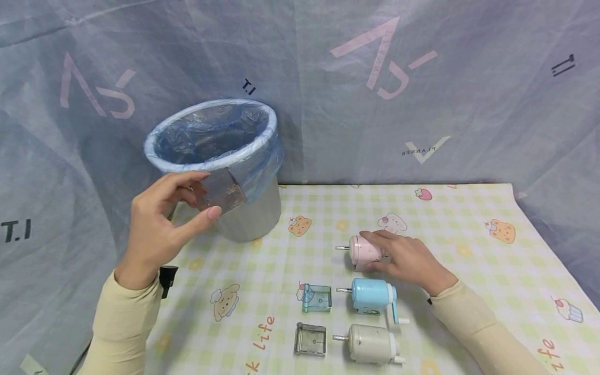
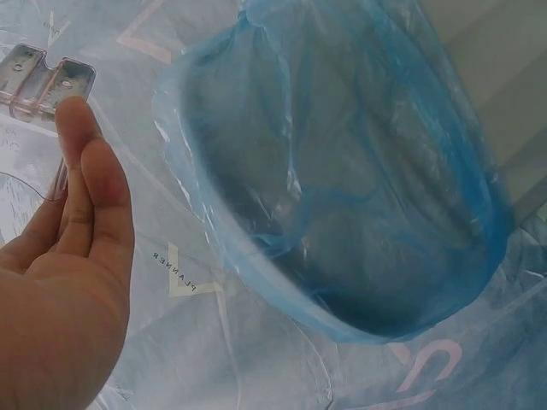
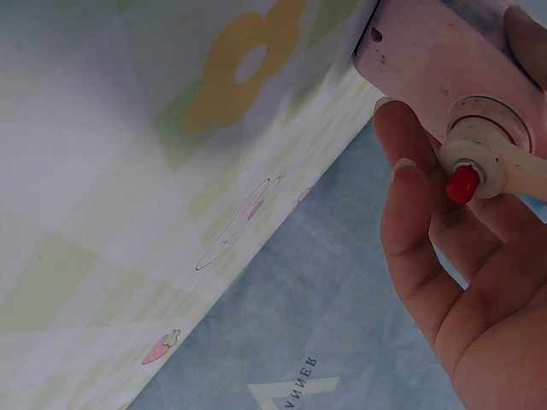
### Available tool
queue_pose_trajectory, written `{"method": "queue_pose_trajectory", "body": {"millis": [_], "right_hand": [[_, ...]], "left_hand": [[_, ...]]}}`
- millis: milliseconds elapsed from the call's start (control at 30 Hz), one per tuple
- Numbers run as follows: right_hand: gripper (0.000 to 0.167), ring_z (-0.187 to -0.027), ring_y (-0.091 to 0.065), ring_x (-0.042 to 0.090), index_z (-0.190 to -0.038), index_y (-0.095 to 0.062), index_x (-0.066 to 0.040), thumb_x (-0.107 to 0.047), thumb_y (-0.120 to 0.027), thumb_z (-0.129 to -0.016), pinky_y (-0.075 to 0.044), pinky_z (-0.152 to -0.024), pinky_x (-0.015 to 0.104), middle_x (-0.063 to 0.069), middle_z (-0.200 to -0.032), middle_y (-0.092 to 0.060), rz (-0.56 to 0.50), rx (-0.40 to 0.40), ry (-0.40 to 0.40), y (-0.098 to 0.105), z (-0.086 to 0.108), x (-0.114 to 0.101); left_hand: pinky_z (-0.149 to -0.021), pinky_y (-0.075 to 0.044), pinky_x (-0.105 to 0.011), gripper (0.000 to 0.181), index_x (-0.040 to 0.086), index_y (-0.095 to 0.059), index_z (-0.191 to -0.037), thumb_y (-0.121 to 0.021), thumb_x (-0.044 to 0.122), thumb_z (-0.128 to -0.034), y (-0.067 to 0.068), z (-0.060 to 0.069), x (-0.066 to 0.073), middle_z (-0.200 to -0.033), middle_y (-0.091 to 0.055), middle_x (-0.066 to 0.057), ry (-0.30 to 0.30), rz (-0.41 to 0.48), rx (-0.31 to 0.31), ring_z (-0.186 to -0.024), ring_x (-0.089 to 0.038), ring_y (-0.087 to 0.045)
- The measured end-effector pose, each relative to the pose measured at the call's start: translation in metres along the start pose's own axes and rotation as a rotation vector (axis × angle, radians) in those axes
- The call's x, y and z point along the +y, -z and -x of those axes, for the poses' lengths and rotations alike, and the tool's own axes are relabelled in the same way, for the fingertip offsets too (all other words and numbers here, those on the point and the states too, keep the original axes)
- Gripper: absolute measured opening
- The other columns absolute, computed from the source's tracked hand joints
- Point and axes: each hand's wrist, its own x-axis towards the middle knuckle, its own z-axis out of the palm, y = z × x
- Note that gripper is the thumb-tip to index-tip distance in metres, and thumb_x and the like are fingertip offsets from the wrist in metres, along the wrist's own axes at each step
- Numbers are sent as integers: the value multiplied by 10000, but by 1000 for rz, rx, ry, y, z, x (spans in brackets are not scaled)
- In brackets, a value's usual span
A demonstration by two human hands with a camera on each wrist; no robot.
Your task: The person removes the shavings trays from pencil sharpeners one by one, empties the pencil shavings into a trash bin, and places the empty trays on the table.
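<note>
Beside the front of a lined waste bin (image 1: 250, 216), my left hand (image 1: 157, 224) pinches a clear, pinkish pencil sharpener drawer (image 1: 224, 194) between thumb and fingers. The drawer is tilted, with small specks on it. On the table, my right hand (image 1: 412, 258) grips a pink crank pencil sharpener (image 1: 363, 253) from its right side. Its crank with a red tip (image 3: 462, 184) shows by my fingers in the right wrist view. Nearer to me lie a blue pencil sharpener (image 1: 370, 295) and a grey-beige pencil sharpener (image 1: 369, 344), each with a metal rod pointing left.
A teal clear drawer (image 1: 317, 298) and a grey clear drawer (image 1: 311, 339) lie left of these sharpeners. The bin's blue bag (image 1: 211, 138) folds over its rim. A checked tablecloth (image 1: 469, 312) covers the table, and a grey-blue cloth (image 1: 351, 104) hangs behind.
</note>
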Motion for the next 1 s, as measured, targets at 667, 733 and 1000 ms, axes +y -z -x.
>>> {"method": "queue_pose_trajectory", "body": {"millis": [667, 733, 1000], "right_hand": [[717, -1133, -729, 335, -1492, -628, -125, -359, -901, -871, -601, -802, 540, 105, -1366, -701, -3, 1, -5, 1, 0, 0], [717, -1134, -728, 337, -1492, -628, -125, -360, -900, -871, -601, -802, 542, 107, -1367, -701, -3, 0, -3, 1, 0, 0], [710, -1121, -732, 326, -1495, -626, -133, -369, -890, -880, -599, -777, 527, 104, -1368, -699, -6, -12, -7, 2, -1, 0]], "left_hand": [[-811, -535, -195, 467, -91, -724, -1250, -863, -48, -807, 19, -6, -1, -1023, -715, -43, 16, -20, 49, -806, -87, -662], [-812, -533, -197, 469, -98, -722, -1250, -853, -64, -801, 21, -6, 0, -1023, -714, -44, 23, -26, 55, -806, -94, -659], [-809, -526, -195, 472, -103, -723, -1250, -836, -81, -792, 29, -7, 0, -1028, -714, -29, 24, -54, 62, -809, -96, -662]]}}
